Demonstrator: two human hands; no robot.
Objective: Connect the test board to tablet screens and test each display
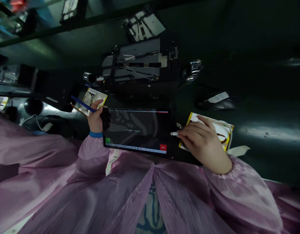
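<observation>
Nearest, a lit tablet [137, 130] is gripped at its left edge by the left hand [95, 121], a blue pen [80, 102] tucked in its fingers; at the tablet's right edge, a white plug [174, 133] is pinched by the right hand [206, 143]. Farther off, bare table [257, 97] is left right of a mouse [216, 99], and flat gray panels [140, 48] are held in an opened black case [140, 87].

Over the dark green table [262, 97], an opened device [140, 61] shows grey panels and thin wires, with a shiny metal cylinder [89, 78] near its left end and a chrome part [195, 70] near its right. Beyond it lies a smaller opened unit [150, 26] with a silvery panel. A black mouse [224, 104] bears a pale label; at far left sits a dark round object [33, 106].
</observation>
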